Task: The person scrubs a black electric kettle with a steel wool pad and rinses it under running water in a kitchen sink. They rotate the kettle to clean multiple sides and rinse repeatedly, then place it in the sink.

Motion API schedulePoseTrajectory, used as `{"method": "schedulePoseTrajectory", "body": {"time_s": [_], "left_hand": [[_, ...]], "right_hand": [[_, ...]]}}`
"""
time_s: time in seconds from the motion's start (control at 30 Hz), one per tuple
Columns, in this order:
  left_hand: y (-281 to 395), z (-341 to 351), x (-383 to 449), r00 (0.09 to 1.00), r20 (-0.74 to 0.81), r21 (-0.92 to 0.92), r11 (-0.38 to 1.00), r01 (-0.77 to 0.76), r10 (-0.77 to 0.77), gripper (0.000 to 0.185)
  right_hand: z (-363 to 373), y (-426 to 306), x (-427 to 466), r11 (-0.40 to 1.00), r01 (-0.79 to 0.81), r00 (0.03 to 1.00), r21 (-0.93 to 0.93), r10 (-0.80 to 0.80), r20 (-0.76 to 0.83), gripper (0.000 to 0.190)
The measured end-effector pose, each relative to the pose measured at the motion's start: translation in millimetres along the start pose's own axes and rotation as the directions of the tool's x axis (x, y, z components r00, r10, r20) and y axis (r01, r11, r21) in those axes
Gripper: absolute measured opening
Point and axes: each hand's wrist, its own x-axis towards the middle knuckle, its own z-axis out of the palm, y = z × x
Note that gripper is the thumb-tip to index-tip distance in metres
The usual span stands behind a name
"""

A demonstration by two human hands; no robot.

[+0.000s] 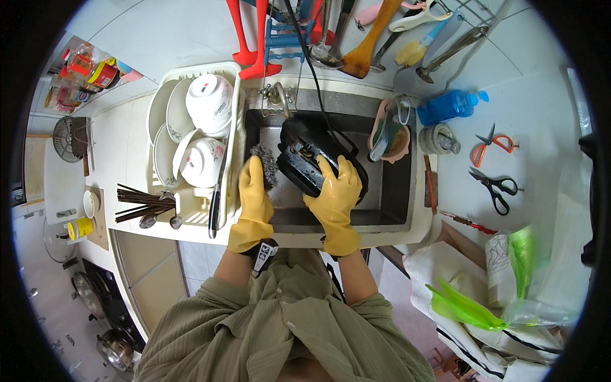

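Both my hands wear yellow rubber gloves over the metal sink (pixel 389 210). My left hand (pixel 254 203) grips a grey steel wool scourer (pixel 264 164) at the sink's left side, apart from the appliance. In the sink, a black electric appliance (pixel 305 153) with a cord (pixel 317 90) lies tilted below the tap (pixel 281 98); it looks like a sandwich maker or small grill. My right hand (pixel 336 191) holds its near right side, thumb and fingers spread over the wet black surface. The palm hides part of the body.
Left of the sink stands a white dish rack (pixel 157 188) with bowls, plates, chopsticks and a knife (pixel 215 205). A pink basket (pixel 405 148) sits at the sink's right edge, beside a stone mortar (pixel 434 138) and blue bottle (pixel 444 107). Utensils, including a wooden spatula (pixel 363 55), hang above.
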Motion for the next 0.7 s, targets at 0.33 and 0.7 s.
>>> {"method": "schedulePoseTrajectory", "body": {"time_s": [0.33,0.7], "left_hand": [[8.9,35.0,34.6,0.859,0.125,0.719,0.551,-0.423,0.497,0.04],[14.5,61.7,10.1,0.953,0.302,0.842,0.458,-0.286,0.04,0.042]], "right_hand": [[5.9,-2.1,26.5,0.997,0.064,0.998,0.053,-0.063,-0.018,0.089],[40.7,-0.8,38.2,0.984,0.178,0.959,0.008,-0.171,-0.228,0.055]]}}
